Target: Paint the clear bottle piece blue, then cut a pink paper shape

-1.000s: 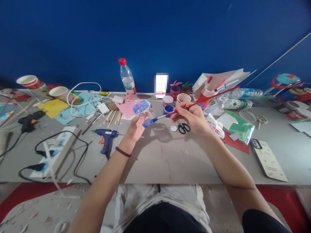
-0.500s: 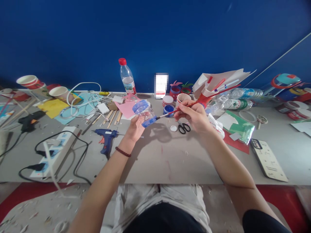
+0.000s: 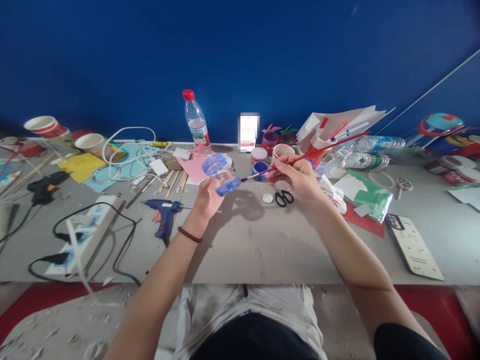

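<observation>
At the left of the table [image 3: 232, 260], the white power strip [image 3: 84, 237] lies near you, with black leads plugged into it; beyond it the yellow paper [image 3: 80, 167] and a loose white cable [image 3: 131, 162] are spread out. Next comes the blue glue gun [image 3: 164, 215], on its side, with wooden sticks [image 3: 170, 181] beyond it. A red-capped bottle [image 3: 196, 122] stands upright at the far side.

Your left hand [image 3: 209, 197] has its fingers closed around the clear container [image 3: 222, 174], which is tilted above the table, left of the middle, and shows a blue band at each end. The dark tip of the brush [image 3: 268, 170] is at the lower blue band; whether it touches, you cannot tell. Just beyond the brush is the open blue paint jar [image 3: 260, 171], and nearer you a small white cap [image 3: 267, 198] lies beside the black-handled scissors [image 3: 284, 198].

Your right hand [image 3: 296, 177] pinches the red handle in a narrow grip between thumb and fingers. Farther right, clear bottles [image 3: 367, 160] lie on their sides, with a green sheet [image 3: 369, 192] nearer you.
</observation>
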Available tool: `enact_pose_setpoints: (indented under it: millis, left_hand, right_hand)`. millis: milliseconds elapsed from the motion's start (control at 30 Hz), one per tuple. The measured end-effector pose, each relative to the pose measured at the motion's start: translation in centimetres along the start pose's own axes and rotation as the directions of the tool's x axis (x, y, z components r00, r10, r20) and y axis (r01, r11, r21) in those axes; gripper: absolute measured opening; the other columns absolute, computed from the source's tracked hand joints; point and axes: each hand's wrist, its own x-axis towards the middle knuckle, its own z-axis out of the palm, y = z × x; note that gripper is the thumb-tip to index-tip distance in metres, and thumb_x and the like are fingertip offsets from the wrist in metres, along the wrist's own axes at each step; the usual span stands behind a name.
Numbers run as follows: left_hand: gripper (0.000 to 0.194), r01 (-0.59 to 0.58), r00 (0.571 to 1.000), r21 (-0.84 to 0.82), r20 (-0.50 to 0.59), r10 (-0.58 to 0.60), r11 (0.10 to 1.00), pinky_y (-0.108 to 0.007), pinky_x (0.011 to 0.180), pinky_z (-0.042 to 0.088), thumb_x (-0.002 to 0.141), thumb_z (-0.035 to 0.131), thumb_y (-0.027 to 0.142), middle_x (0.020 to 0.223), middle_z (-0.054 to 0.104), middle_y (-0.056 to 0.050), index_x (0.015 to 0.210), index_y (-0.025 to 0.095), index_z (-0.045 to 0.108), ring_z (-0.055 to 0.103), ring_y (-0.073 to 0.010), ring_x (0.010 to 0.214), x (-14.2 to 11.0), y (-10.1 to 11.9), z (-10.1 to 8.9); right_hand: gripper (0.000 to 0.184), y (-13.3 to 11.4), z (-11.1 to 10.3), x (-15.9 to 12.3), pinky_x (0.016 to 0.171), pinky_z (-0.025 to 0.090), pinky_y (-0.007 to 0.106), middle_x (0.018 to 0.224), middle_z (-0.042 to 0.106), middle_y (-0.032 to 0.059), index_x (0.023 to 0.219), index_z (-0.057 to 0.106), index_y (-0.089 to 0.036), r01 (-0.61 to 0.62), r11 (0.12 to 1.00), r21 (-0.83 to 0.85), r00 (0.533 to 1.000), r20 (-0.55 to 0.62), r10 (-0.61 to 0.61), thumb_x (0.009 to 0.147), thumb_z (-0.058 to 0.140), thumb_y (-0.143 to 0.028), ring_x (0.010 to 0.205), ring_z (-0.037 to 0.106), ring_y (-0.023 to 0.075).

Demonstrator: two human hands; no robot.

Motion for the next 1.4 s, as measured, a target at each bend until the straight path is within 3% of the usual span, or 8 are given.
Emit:
enact_pose_setpoints:
  millis: [300, 600, 733, 867, 967, 1033, 1200, 1400]
  left_hand:
    - [0.043, 0.057, 0.998, -0.152, -0.009, -0.059, 0.987, -0.033, 0.088, 0.053, 0.066, 0.077, 0.053, 0.099, 0.075, -0.003, 0.095, 0.022, 0.07, 0.069, -0.0213, 0.097, -0.4, 0.6, 1.0]
    - [0.04, 0.15, 0.984, -0.226, -0.058, -0.167, 0.963, -0.035, 0.084, 0.055, 0.072, 0.072, 0.052, 0.091, 0.073, -0.004, 0.097, 0.022, 0.067, 0.069, -0.0214, 0.09, -0.2, 0.7, 0.6]
    - [0.043, 0.159, 0.984, -0.265, -0.042, -0.176, 0.951, -0.038, 0.087, 0.055, 0.071, 0.071, 0.056, 0.088, 0.072, -0.005, 0.095, 0.02, 0.067, 0.069, -0.0227, 0.091, -0.3, 0.6, 0.5]
    - [0.051, 0.13, 0.991, -0.291, -0.004, -0.137, 0.948, -0.04, 0.091, 0.054, 0.07, 0.066, 0.066, 0.088, 0.07, -0.007, 0.089, 0.019, 0.068, 0.068, -0.0253, 0.097, -0.7, 0.7, 0.8]
    - [0.049, 0.116, 0.992, -0.296, -0.016, -0.126, 0.948, -0.042, 0.094, 0.053, 0.073, 0.061, 0.068, 0.086, 0.069, -0.008, 0.081, 0.019, 0.068, 0.067, -0.0266, 0.1, -1.0, 0.9, 1.3]
    - [0.05, 0.113, 0.992, -0.289, -0.026, -0.126, 0.951, -0.045, 0.097, 0.052, 0.074, 0.058, 0.068, 0.086, 0.069, -0.008, 0.078, 0.019, 0.068, 0.066, -0.028, 0.103, -1.3, 1.1, 1.6]
    - [0.056, 0.104, 0.993, -0.244, -0.021, -0.112, 0.964, -0.046, 0.098, 0.053, 0.069, 0.058, 0.073, 0.089, 0.069, -0.009, 0.076, 0.019, 0.069, 0.066, -0.0294, 0.105, -1.6, 1.0, 1.7]
    - [0.056, 0.072, 0.997, -0.194, 0.025, -0.069, 0.978, -0.046, 0.099, 0.052, 0.066, 0.059, 0.075, 0.092, 0.068, -0.009, 0.077, 0.021, 0.07, 0.064, -0.0298, 0.11, -1.4, 0.9, 1.0]
  right_hand:
    - [0.032, -0.1, 0.3, -0.2, 0.054, 0.061, 0.028, 0.064, 0.071, 0.0015, 0.076, 0.069, -0.017, 0.059, 0.998, -0.02, 0.998, -0.017, -0.059, 0.075, 0.081, -0.047, 0.059, 0.069, 0.0148]
    - [0.017, -0.7, 1.3, -2.1, 0.061, 0.063, 0.029, 0.081, 0.078, 0.0032, 0.094, 0.079, -0.022, 0.392, 0.901, -0.187, 0.918, 0.018, -0.396, 0.091, 0.067, -0.034, 0.072, 0.073, 0.0161]
    - [0.016, -0.5, 1.8, -2.9, 0.062, 0.062, 0.03, 0.085, 0.079, 0.0031, 0.099, 0.08, -0.025, 0.583, 0.737, -0.342, 0.802, 0.102, -0.588, 0.091, 0.066, -0.023, 0.071, 0.073, 0.0159]
    - [0.024, 0.0, 2.5, -3.4, 0.07, 0.063, 0.033, 0.089, 0.079, 0.0042, 0.109, 0.077, -0.026, 0.762, 0.513, -0.396, 0.615, 0.192, -0.765, 0.091, 0.065, -0.017, 0.078, 0.075, 0.0186]
    - [0.031, 0.3, 3.1, -3.9, 0.073, 0.064, 0.033, 0.091, 0.079, 0.0056, 0.12, 0.072, -0.024, 0.864, 0.346, -0.366, 0.463, 0.309, -0.831, 0.091, 0.065, -0.016, 0.081, 0.075, 0.0188]
    - [0.03, 0.5, 3.5, -4.2, 0.073, 0.064, 0.033, 0.091, 0.079, 0.0072, 0.122, 0.07, -0.021, 0.889, 0.271, -0.369, 0.412, 0.387, -0.825, 0.092, 0.063, -0.017, 0.081, 0.075, 0.0185]
    - [0.028, 0.7, 4.1, -4.4, 0.075, 0.064, 0.031, 0.09, 0.079, 0.0082, 0.121, 0.068, -0.018, 0.899, 0.284, -0.334, 0.416, 0.441, -0.795, 0.094, 0.062, -0.017, 0.084, 0.075, 0.0187]
    - [0.03, 0.8, 4.1, -4.2, 0.074, 0.063, 0.032, 0.09, 0.079, 0.007, 0.12, 0.069, -0.022, 0.874, 0.383, -0.299, 0.479, 0.408, -0.777, 0.092, 0.062, -0.015, 0.081, 0.075, 0.0187]
